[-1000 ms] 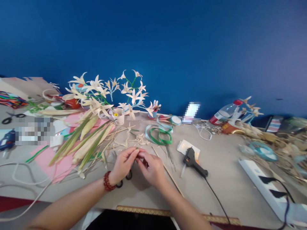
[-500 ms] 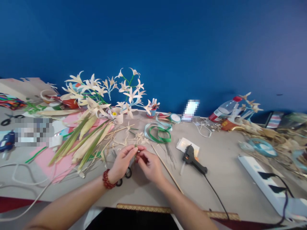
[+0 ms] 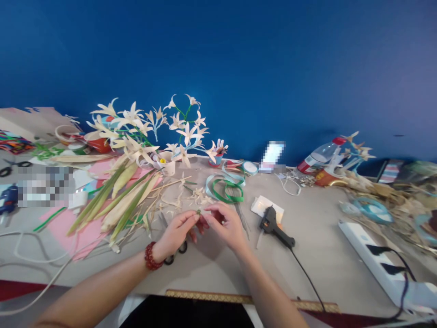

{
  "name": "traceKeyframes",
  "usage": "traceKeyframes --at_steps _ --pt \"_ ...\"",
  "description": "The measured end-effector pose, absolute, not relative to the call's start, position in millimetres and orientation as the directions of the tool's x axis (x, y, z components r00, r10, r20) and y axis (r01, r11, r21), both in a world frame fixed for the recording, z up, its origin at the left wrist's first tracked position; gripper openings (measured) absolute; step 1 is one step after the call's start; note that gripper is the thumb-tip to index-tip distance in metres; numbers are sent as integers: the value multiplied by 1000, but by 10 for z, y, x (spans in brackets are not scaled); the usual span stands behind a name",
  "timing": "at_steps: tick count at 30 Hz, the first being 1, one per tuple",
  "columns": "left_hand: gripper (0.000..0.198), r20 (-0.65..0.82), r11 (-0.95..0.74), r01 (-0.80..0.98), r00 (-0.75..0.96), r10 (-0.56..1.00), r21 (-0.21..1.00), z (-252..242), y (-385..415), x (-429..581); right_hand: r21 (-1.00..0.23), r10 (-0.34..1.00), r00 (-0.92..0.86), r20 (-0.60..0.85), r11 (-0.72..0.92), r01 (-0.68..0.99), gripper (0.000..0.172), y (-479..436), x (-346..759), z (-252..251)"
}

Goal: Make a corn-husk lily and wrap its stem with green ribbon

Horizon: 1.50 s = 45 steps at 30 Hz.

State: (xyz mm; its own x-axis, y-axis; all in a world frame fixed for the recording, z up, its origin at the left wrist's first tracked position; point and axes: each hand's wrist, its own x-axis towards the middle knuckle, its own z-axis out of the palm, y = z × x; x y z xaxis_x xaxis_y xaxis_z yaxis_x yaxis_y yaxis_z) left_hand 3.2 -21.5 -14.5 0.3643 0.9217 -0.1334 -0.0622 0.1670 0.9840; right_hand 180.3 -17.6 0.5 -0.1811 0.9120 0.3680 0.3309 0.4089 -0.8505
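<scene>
My left hand (image 3: 180, 230), a red bead bracelet (image 3: 152, 256) at its wrist, pinches a small green piece (image 3: 198, 212) between thumb and forefinger. Its kind is too small to make out. Just to the right, my right hand (image 3: 226, 224) has its thumb and forefinger close together beside the piece; whatever they hold is too small to see. Both hands hover over the near middle of the table. Scissors (image 3: 182, 247) with black handles lie partly hidden beneath my left hand. Thin pale husk scraps (image 3: 198, 197) are scattered beyond my fingers.
Corn husks (image 3: 118, 200) lie on pink paper (image 3: 73, 232) at left. Husk flowers (image 3: 187, 134) stand behind. Green ribbon (image 3: 227, 193) and thin wires (image 3: 243, 221) lie ahead. A black glue gun (image 3: 278, 232) and a power strip (image 3: 370, 259) are at right.
My right hand has moved right, away from my left hand, widening the gap between them. My left hand has shifted only slightly. The thin stick is now covered by my right hand and arm.
</scene>
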Motion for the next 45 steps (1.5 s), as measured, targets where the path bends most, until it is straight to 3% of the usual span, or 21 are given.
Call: traceKeyframes --at_steps 3,10,17,34,45 --pt "37 -191 244 -45 497 846 969 -147 -251 42 -916 907 -310 285 353 190 21 -115 1871 27" --pt "32 -156 241 -73 574 804 968 -94 -275 -13 -996 874 -479 87 75 -44 26 -99 1966 12" --pt "33 -168 245 -29 649 742 969 -8 -279 -74 -977 841 -529 112 -3 -212 21 -117 1916 -17" --pt "33 -94 81 48 561 822 996 -34 -288 -58 -983 888 -436 145 78 -169 30 -164 1858 -3" --pt "19 59 -97 119 295 954 988 -5 -276 -30 -976 946 -242 216 201 -87 21 -203 1741 -99"
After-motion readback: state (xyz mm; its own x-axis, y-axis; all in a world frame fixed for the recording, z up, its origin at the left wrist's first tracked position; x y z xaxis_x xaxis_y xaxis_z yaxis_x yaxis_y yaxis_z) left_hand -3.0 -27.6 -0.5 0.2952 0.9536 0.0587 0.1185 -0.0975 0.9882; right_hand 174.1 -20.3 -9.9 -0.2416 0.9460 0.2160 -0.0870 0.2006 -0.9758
